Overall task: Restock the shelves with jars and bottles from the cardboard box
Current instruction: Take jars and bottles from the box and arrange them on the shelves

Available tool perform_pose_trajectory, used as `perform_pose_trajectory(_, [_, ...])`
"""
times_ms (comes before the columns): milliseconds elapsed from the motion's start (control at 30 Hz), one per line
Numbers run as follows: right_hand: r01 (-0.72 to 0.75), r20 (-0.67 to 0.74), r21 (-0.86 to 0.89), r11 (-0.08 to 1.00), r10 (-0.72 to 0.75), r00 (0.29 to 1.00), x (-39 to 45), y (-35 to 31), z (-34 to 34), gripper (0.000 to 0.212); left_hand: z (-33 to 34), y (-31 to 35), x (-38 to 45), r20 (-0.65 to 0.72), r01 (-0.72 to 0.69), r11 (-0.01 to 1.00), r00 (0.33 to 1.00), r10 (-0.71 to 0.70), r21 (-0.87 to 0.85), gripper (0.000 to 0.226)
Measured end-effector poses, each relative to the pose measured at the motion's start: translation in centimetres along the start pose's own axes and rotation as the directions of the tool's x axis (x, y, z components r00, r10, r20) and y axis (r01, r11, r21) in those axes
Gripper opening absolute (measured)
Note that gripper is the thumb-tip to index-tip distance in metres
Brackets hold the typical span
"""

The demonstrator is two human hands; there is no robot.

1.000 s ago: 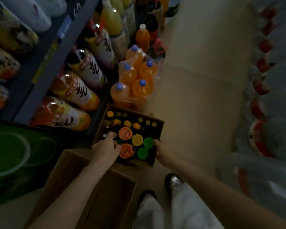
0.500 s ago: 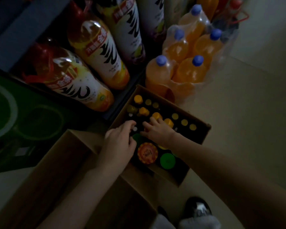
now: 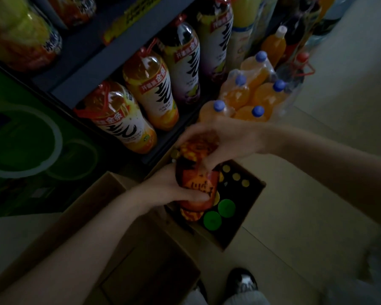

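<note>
Both hands lift an orange-labelled jar (image 3: 196,179) just above the cardboard box (image 3: 240,234). Left hand (image 3: 174,190) fingers curl round its lower body; right hand (image 3: 224,139) fingers grip its lid end. Green-capped bottles (image 3: 226,208) remain inside the box.

jar (image 3: 196,183) label blurred; box (image 3: 240,234) near wall behind forearm

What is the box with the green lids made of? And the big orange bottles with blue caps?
The box looks like plain brown cardboard: matte, with thin folded walls. The orange bottles seem to be clear plastic, since the drink shows through them, with glossy shrink film wrapped around the pack. Their blue caps look like smooth plastic, though the dim light leaves that open.
</note>
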State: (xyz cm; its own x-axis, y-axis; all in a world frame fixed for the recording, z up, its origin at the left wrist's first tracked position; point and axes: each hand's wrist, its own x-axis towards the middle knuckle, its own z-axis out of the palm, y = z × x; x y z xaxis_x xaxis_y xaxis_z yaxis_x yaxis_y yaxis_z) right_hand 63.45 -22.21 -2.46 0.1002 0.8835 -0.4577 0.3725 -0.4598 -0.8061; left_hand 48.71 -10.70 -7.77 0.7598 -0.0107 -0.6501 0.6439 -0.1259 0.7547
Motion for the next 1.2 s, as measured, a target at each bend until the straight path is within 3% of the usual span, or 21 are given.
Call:
perform_pose_trajectory(100, [0.013,-0.105,0.455,0.891,0.040,0.994,0.2,2.0,1.4,0.068,-1.9,-1.6,-2.3,-0.040,0.017,0.981,0.999,-0.025,-0.194,0.071])
perform_pose_trajectory(133, [-0.047,-0.123,0.467,0.883,0.118,0.985,0.5,3.7,2.7,0.076,-2.4,-2.3,-3.2,-0.071,0.011,0.969,0.997,-0.030,-0.248,0.084])
perform_pose_trajectory(167, [-0.132,-0.127,0.323,0.937,0.182,0.975,0.9,5.4,4.5,0.083,-3.0,-3.2,-3.9,-0.117,0.006,0.958,0.992,-0.041,-0.286,0.094])
perform_pose_trajectory(200, [-0.231,-0.096,0.036,0.972,0.234,0.968,1.6,7.3,6.9,0.091,-3.5,-4.1,-4.5,-0.167,0.002,0.952,0.984,-0.056,-0.307,0.098])
perform_pose_trajectory(267, [-0.269,0.008,-0.447,0.853,0.304,0.953,3.3,10.4,12.5,0.102,-4.1,-5.6,-5.2,-0.227,0.001,0.945,0.971,-0.080,-0.328,0.099])
perform_pose_trajectory(333, [-0.152,0.076,-0.667,0.729,0.269,0.960,5.5,12.2,17.3,0.090,-4.2,-6.6,-5.8,-0.247,0.005,0.947,0.965,-0.088,-0.320,0.098])
perform_pose_trajectory(400, [-0.156,0.035,-0.711,0.686,0.256,0.966,7.3,12.1,20.0,0.067,-3.6,-7.4,-6.2,-0.253,0.026,0.951,0.961,-0.108,-0.309,0.090])
perform_pose_trajectory(467, [-0.242,-0.033,-0.669,0.702,0.298,0.954,8.2,11.4,20.4,0.056,-2.6,-7.4,-6.9,-0.294,0.022,0.949,0.948,-0.120,-0.316,0.066])
perform_pose_trajectory(600, [-0.410,-0.170,-0.512,0.755,0.379,0.910,5.7,7.7,16.0,0.068,-1.1,-5.8,-8.8,-0.367,-0.012,0.956,0.925,-0.100,-0.293,0.034])
perform_pose_trajectory(733, [-0.355,-0.142,-0.483,0.800,0.329,0.934,-0.8,-4.0,6.7,0.070,-0.8,-0.6,-16.3,-0.385,-0.029,0.960,0.919,-0.085,-0.279,0.037])
perform_pose_trajectory(833, [-0.390,0.009,-0.202,0.898,0.400,0.917,-6.6,-17.3,2.4,0.076,-0.5,4.9,-25.8,-0.374,0.016,0.962,0.920,-0.122,-0.274,0.051])
perform_pose_trajectory(867, [-0.361,0.076,-0.179,0.915,0.379,0.922,-8.2,-22.0,1.7,0.079,-0.7,6.5,-29.3,-0.389,0.017,0.958,0.912,-0.132,-0.285,0.051])
perform_pose_trajectory(967, [-0.184,0.239,-0.231,0.955,0.239,0.941,-12.4,-34.6,2.4,0.078,-1.5,9.9,-40.4,-0.486,-0.018,0.952,0.863,-0.140,-0.306,0.047])
perform_pose_trajectory(1033, [-0.056,0.308,-0.291,0.955,0.149,0.940,-14.0,-42.1,3.8,0.072,-2.9,10.5,-46.9,-0.589,-0.083,0.948,0.799,-0.122,-0.309,0.079])
perform_pose_trajectory(1100, [0.042,0.335,-0.334,0.942,0.077,0.939,-14.7,-48.5,6.0,0.068,-4.3,10.0,-53.0,-0.677,-0.166,0.926,0.726,-0.117,-0.338,0.095])
perform_pose_trajectory(1200, [0.114,0.294,-0.370,0.922,0.000,0.956,-14.1,-56.7,10.0,0.065,-7.1,8.5,-61.7,-0.754,-0.285,0.883,0.647,-0.110,-0.373,0.095])
